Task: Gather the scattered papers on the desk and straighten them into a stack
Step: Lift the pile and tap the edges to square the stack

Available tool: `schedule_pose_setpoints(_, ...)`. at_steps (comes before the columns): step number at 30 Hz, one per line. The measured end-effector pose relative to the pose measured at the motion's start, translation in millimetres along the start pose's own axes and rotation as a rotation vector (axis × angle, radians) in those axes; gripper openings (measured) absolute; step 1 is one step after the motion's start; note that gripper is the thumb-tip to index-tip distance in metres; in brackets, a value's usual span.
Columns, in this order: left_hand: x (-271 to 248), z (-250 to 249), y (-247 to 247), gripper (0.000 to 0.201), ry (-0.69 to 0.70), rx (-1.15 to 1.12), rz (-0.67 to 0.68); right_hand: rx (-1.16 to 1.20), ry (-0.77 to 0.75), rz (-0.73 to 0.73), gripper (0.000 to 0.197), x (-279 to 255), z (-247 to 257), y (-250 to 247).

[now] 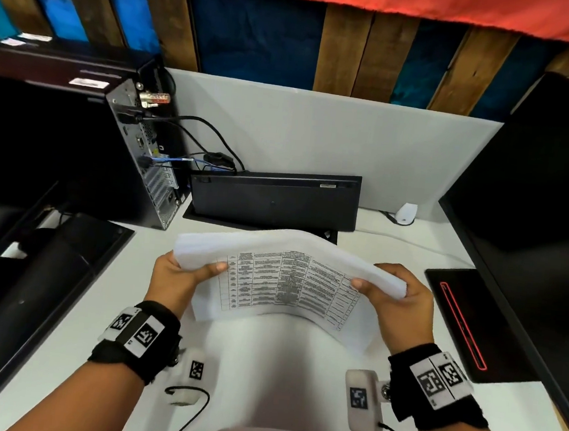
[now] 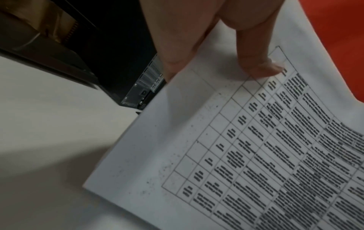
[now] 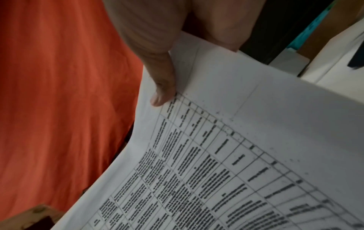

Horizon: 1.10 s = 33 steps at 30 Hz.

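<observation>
Presently: left hand (image 1: 176, 274) pinching the left end of the papers (image 1: 284, 277), right hand (image 1: 398, 294) gripping the right end; sheaf hanging between both hands above the desk (image 1: 58, 350), long axis running left-right, equally near each; top sheet showing a printed table, middle bowing upward, edges fanning unevenly.

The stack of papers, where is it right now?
In the head view, the stack of papers is held above the desk, left hand and right hand at its ends, before the keyboard.
</observation>
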<state>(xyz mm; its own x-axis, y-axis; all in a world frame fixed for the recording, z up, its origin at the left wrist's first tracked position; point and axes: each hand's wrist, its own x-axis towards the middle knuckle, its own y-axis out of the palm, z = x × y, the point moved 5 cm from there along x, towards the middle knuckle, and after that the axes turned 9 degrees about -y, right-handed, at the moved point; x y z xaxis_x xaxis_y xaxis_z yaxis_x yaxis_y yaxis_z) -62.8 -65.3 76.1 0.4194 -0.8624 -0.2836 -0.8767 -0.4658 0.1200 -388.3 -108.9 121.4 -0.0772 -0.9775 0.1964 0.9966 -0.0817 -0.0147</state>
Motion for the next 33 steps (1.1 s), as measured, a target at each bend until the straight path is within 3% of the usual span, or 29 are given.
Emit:
schedule_pose_setpoints(3,-0.1,-10.8,-0.1,0.030,0.056,0.002,-0.006,-0.030,-0.068,-0.015,0.027,-1.5,10.5,1.2)
schedule_pose_setpoints(6,0.6,-3.6,-3.3,0.036,0.046,0.025,0.019,-0.218,-0.092,0.065,0.040,-2.2,10.6,-1.0)
schedule_pose_setpoints(11,13.0,31.4,-15.2,0.049,-0.100,0.089,0.038,-1.212,-0.346,0.466,0.041,7.2,28.4,30.9)
schedule_pose_setpoints(15,18.5,47.1,-17.3,0.059,-0.170,0.118,0.042,-1.410,-0.348,0.580,0.044,5.3,28.0,79.5)
schedule_pose_setpoints(20,18.0,66.9,-22.0,0.062,-0.257,0.129,-0.007,-1.317,-0.478,0.713,0.018,-0.4,30.8,126.7)
schedule_pose_setpoints(22,16.0,72.4,-26.3,0.078,-0.262,0.135,-0.059,-1.284,-0.472,0.715,0.012,2.9,37.1,130.0)
schedule_pose_setpoints(25,10.4,75.9,-33.0,0.099,-0.278,0.082,-0.175,-1.117,-0.407,0.551,0.014,13.4,43.5,114.1)
schedule_pose_setpoints(27,2.6,71.7,-20.1,0.111,-0.323,-0.056,-0.092,-0.881,-0.285,0.403,0.012,18.1,42.3,95.6)
schedule_pose_setpoints(28,-2.9,64.7,-9.5,0.115,-0.320,-0.101,-0.016,-0.647,-0.187,0.341,0.014,19.5,37.1,86.8)
schedule_pose_setpoints(30,-14.9,37.1,10.4,0.100,-0.209,-0.041,0.100,-0.161,0.012,0.274,0.028,15.3,24.6,79.7)
schedule_pose_setpoints(32,-20.4,9.2,25.9,0.052,-0.086,0.006,0.114,0.031,0.087,0.218,0.033,10.7,10.3,74.2)
schedule_pose_setpoints(33,-21.0,-1.1,29.9,0.038,-0.039,-0.006,0.111,0.056,0.094,0.192,0.032,8.2,5.3,71.0)
